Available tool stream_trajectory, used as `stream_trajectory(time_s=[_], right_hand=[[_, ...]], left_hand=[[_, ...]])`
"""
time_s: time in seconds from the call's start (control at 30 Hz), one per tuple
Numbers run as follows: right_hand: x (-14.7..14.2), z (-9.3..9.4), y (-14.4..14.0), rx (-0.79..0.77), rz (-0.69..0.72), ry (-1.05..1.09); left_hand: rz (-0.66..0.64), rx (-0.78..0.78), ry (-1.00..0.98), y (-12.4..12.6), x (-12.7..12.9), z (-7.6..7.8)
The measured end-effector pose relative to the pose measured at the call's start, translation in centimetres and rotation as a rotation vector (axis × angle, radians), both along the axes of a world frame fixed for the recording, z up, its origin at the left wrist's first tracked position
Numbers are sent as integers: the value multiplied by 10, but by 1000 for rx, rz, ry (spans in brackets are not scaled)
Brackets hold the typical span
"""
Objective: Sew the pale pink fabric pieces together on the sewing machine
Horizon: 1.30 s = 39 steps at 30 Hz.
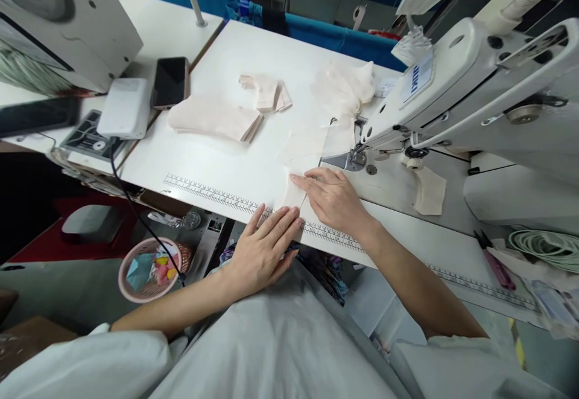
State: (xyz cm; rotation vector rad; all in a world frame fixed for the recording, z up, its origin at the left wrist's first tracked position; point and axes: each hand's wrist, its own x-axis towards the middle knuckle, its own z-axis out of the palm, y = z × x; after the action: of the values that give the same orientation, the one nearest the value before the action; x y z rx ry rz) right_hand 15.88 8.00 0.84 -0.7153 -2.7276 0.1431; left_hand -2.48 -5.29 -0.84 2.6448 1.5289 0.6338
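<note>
Near the centre of the frame a pale strip of cloth [302, 163] lay flat on the white table [235, 163], running from the table's near edge up to the needle of the sewing machine [470, 91] at right. The left hand [262, 248], low and just left of centre, rested open with fingers stretched together, its fingertips pressing the near end of the cloth at the printed ruler [212, 194] along the table edge, apparently to keep the strip taut and square. The right hand [335, 197], just right of centre, also lay open and flat, gripping nothing, its fingers pinning the strip's right edge just short of the presser foot [357, 157], presumably to steer the edge. Further up the frame, a stack of cut pieces [215, 118] and a smaller folded bundle [266, 92] sat within reach. A phone [170, 82] lay at upper left, and a pink basket [151, 269] of scraps stood at lower left below the table.
</note>
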Motion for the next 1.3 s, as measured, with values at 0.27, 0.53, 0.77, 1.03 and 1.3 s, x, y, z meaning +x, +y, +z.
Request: stream_trajectory(time_s=[0.27, 0.53, 0.77, 1.03, 1.3], right_hand=[[8, 3, 2, -35, 19, 179], [7, 0, 1, -40, 45, 68], [8, 1, 1, -19, 17, 76], [28, 12, 12, -10, -112, 218], [79, 10, 3, -1, -184, 162]], left_hand=[[-36, -11, -94, -4, 6, 5], [-4, -40, -28, 2, 10, -1], [-20, -43, -41, -3, 12, 1], [-116, -24, -167, 22, -16, 10], [-189, -69, 150, 63, -14, 2]])
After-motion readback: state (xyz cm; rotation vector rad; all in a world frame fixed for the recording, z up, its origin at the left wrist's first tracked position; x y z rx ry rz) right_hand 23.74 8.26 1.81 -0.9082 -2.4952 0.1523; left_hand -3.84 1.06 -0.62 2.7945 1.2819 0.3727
